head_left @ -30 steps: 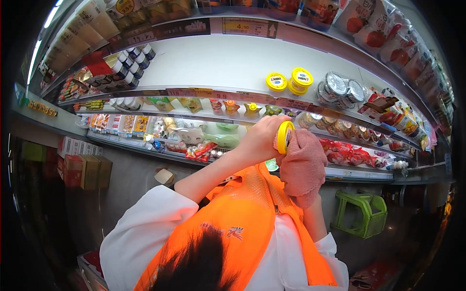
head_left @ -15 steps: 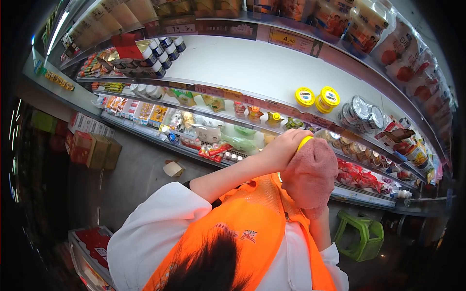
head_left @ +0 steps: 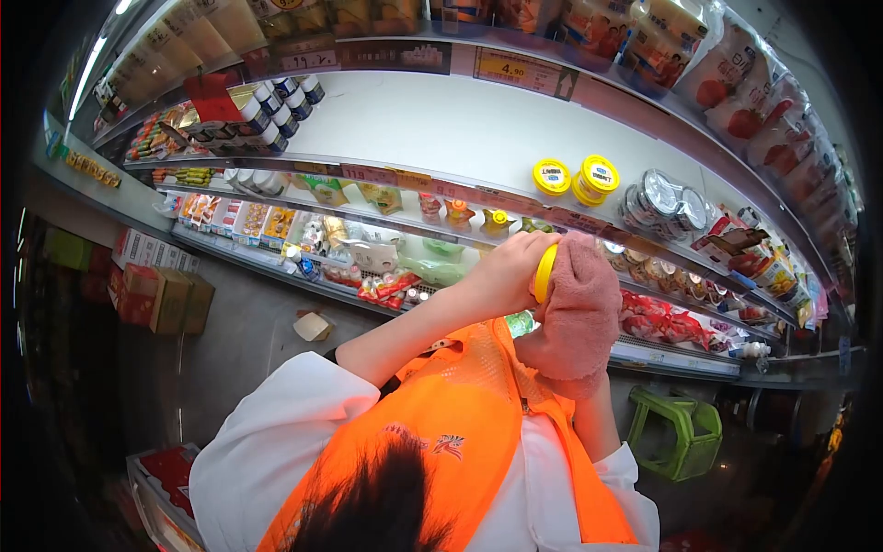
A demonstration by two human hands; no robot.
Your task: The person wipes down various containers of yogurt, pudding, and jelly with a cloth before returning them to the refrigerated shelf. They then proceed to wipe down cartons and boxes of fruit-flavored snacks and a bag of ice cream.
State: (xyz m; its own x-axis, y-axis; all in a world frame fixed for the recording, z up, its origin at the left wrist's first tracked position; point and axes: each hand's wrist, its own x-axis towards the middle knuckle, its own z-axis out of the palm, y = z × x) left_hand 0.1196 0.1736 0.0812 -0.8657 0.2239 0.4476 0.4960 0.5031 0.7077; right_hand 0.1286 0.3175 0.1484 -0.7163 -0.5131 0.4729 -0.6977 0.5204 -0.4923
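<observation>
In the head view, my left hand (head_left: 508, 273) is closed around a yellow-lidded tub (head_left: 545, 273), mostly hidden behind the fingers and the cloth. A dusty-pink cloth (head_left: 581, 304) covers my right hand and is pressed against the tub's side. The right fingers are hidden beneath the cloth; only the wrist and forearm show below it. Beyond both hands, on the white shelf, stand two similar yellow-lidded tubs (head_left: 552, 177) (head_left: 596, 179). To their right are clear-wrapped tubs with silvery lids (head_left: 664, 204).
Dark-lidded jars (head_left: 280, 109) are stacked at the shelf's left end. Lower shelves carry packaged food (head_left: 377, 258). A green plastic stool (head_left: 676, 432) stands at right. Cardboard boxes (head_left: 166, 299) and a small pale carton (head_left: 313, 326) are on the floor at left.
The shelf scene has shifted slightly left in view. More of the held tub's yellow edge shows between my left hand and the cloth, and the cloth's folds have turned.
</observation>
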